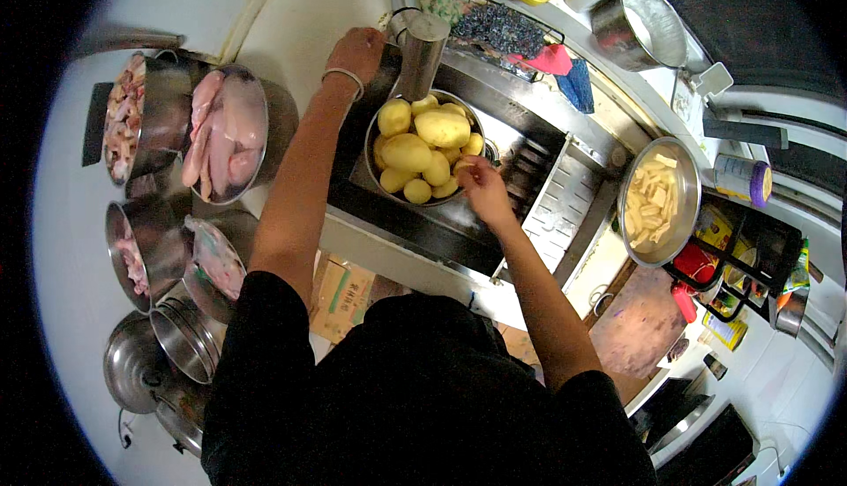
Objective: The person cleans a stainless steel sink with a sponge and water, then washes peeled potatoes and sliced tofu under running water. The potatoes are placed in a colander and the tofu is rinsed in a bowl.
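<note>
A round steel bowl (368, 167) piled with peeled potatoes (442, 129) stands in the steel sink (354, 203), under the end of a thick metal faucet (427, 49). My right hand (485, 185) is at the bowl's right rim, its curled fingertips against the edge potatoes; whether they grip the rim or a potato is not clear. My left hand (357, 55), with a pale band at the wrist, is curled beside the faucet's base at the back of the sink. Its fingers are turned away from view, so what they touch is hidden.
Steel pots with raw meat, one heaped with chicken breasts (228, 135), line the left. A slotted steel drainer (559, 211) spans the sink's right part. Further right are a bowl of cut pale pieces (655, 201) and a cutting board (638, 320). Behind sits a wire rack (503, 29).
</note>
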Tool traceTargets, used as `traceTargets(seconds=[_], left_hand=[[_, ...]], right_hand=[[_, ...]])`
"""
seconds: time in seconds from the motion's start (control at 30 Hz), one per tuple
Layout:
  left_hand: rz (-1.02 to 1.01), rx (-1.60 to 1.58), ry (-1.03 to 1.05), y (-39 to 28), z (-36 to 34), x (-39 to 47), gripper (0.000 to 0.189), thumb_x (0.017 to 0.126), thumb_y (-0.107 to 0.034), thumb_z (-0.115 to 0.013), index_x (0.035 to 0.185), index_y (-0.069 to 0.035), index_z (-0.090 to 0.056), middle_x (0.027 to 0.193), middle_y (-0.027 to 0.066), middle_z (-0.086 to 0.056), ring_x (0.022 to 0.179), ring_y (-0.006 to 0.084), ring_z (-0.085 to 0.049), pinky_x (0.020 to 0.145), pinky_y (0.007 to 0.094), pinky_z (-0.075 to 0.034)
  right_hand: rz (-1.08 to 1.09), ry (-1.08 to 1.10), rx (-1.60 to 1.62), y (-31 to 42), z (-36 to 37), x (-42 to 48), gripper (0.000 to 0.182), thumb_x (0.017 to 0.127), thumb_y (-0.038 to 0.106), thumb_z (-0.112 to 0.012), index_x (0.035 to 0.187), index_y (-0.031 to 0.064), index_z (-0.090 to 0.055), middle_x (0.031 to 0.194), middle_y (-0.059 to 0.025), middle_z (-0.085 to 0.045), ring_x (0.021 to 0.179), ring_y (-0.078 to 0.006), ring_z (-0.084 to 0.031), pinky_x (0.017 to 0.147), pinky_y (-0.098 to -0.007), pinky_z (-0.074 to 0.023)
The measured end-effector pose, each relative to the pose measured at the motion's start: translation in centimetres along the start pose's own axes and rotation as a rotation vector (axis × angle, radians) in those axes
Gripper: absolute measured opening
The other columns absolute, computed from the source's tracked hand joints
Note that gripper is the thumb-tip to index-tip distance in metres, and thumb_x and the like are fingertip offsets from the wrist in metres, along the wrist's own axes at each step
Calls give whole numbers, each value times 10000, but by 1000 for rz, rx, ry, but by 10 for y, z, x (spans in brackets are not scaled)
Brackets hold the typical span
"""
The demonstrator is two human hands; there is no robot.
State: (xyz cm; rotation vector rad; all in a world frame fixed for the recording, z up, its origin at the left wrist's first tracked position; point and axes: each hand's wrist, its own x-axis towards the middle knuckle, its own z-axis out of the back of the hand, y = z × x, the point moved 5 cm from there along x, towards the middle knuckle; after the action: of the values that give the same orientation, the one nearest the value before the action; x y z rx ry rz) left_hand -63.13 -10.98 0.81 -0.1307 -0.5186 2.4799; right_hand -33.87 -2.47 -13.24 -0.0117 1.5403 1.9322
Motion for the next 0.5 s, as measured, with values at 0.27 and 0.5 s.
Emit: traceTargets(seconds=[0.27, 0.5], left_hand=[[-229, -507, 126, -31, -42, -57, 283, 869, -214, -514, 1054, -30, -622, 985, 159, -653, 931, 322, -608, 856, 389, -466], [241, -942, -56, -12, -59, -64, 253, 871, -182, -557, 1043, -9, -626, 961, 132, -663, 851, 172, -613, 763, 288, -465]], right_hand=[[-49, 215, 360, 124, -62, 54, 185, 828, 127, -567, 970, 10, -584, 753, -118, -620, 621, -237, -612, 533, -358, -485], [511, 34, -388, 156, -51, 89, 336, 735, 204, -628, 1015, 23, -590, 855, -203, -635, 833, -372, -622, 736, -459, -485]])
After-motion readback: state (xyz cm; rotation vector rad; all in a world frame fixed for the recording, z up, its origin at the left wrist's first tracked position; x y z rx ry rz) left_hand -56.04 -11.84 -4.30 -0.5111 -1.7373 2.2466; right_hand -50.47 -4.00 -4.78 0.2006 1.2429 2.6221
